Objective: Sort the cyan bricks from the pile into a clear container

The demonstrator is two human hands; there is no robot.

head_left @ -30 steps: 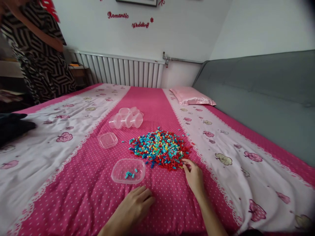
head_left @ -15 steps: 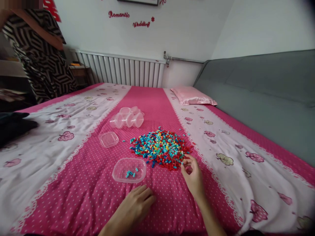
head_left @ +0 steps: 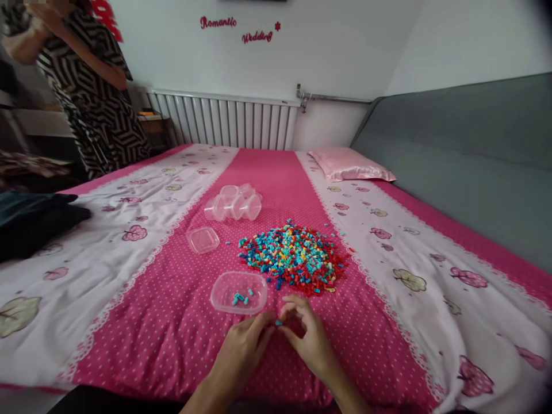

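Observation:
A small teal building brick (head_left: 279, 322) sits between the fingertips of both hands, just in front of a clear plastic container. My right hand (head_left: 308, 336) pinches it with thumb and forefinger. My left hand (head_left: 246, 340) has its fingers closed against the brick's other side; whether it grips the brick or something else is hidden. The clear container (head_left: 218, 302) holds several teal bricks (head_left: 240, 299). Behind the hands lies a large pile of small bricks (head_left: 295, 256) in red, blue, teal and yellow.
A clear lid (head_left: 203, 240) lies left of the pile, with stacked clear containers (head_left: 233, 204) farther back. The bed has a pink, dotted cover (head_left: 164, 328). Also there are a pink pillow (head_left: 351, 165), dark cloth (head_left: 38, 221) and a standing person (head_left: 92, 98) at the left.
My right hand has moved from the pile's right front edge leftward and nearer, bringing a teal brick to my left hand. The view has shifted slightly. The person's arms have risen.

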